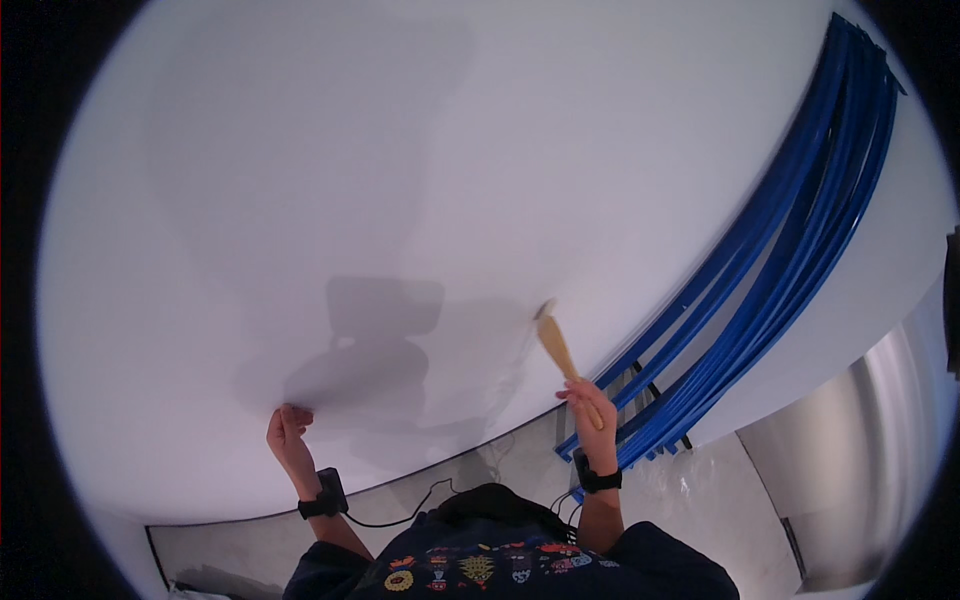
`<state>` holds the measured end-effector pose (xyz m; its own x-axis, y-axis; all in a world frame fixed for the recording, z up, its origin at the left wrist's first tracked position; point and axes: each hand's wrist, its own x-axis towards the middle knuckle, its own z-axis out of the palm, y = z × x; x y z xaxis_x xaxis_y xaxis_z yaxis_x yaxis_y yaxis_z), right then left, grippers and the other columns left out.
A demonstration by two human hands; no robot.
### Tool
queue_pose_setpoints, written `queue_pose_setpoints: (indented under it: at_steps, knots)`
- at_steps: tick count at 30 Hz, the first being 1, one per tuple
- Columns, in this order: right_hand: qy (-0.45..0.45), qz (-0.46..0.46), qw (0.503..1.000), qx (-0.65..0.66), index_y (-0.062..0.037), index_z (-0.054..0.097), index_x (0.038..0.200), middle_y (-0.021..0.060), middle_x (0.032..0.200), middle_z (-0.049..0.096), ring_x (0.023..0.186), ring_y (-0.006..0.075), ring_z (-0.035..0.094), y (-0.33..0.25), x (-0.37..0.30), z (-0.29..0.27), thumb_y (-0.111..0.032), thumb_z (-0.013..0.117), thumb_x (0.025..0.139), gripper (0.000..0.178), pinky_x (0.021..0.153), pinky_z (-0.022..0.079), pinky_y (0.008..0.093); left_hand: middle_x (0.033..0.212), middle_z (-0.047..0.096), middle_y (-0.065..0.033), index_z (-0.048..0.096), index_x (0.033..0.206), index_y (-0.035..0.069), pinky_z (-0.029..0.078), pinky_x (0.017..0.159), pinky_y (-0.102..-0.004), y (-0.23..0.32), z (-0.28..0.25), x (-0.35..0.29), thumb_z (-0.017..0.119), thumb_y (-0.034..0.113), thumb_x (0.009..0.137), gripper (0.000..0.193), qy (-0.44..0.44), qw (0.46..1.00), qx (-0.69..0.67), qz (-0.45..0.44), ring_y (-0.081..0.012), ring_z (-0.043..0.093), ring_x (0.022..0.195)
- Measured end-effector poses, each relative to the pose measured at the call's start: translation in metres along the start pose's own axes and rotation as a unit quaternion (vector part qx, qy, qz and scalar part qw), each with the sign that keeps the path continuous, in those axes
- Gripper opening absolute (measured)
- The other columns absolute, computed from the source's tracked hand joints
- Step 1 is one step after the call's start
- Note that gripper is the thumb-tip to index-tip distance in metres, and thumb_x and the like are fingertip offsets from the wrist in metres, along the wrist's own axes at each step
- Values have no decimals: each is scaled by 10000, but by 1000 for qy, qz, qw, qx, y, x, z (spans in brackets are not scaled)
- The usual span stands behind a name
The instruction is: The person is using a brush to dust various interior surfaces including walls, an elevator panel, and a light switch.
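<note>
Over on the right, a loose bundle of long blue strips (pixel 812 255) rises from down near the pale grey floor (pixel 720 490).

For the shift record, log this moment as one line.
right hand: holds wooden-handled tool | left hand: fingers curled, near white wall | blue strips: right of tool

No readable words, labels, numbers or signs anywhere in frame. Bottom centre: dark shirt (pixel 665 572) with a coloured print (pixel 478 569) across it, small figure-like motifs in rows. Too small and blurred to tell whether any lettering sits among them.
</note>
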<state>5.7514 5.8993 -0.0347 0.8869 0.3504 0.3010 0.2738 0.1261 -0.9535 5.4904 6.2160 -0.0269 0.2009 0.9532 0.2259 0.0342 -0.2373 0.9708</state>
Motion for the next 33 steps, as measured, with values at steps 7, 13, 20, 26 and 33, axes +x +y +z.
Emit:
queue_pose_setpoints:
  at_steps: [7,13,20,26,33]
  knots:
    - [-269,-12,962,42,18,603,989,120,906,630,823,178,588,-24,-2,8,-1,530,811,193,771,439,258,685,624,-16,583,752,86,378,568,-218,-8,-3,5,468,396,897,361,-7,1000,18,13,-82,574,612]
    - [-49,18,999,-11,7,608,993,84,899,616,830,148,580,8,-2,-3,-21,530,837,177,748,445,241,657,596,-15,558,696,64,373,586,-219,-5,1,1,466,332,909,354,6,1000,-10,-11,-79,532,606]
    - [116,10,993,-27,-4,603,1019,59,882,608,778,104,561,23,1,-10,-6,513,848,194,687,431,210,683,624,-17,580,732,94,373,568,-228,-6,-4,3,470,407,893,368,-11,1000,12,15,-85,571,610]
    - [-47,2,998,-37,13,593,996,67,884,592,787,134,594,-12,-9,21,-20,517,849,169,722,441,223,649,590,-11,549,692,63,366,580,-223,4,0,1,452,348,912,373,-4,1000,18,-10,-80,528,609]
    - [-236,-15,972,-1,-7,616,963,100,925,624,856,165,588,-48,-12,26,-11,545,820,160,764,445,257,655,592,-10,553,699,64,366,577,-226,-3,-3,3,451,354,912,374,5,1000,13,1,-83,541,615]
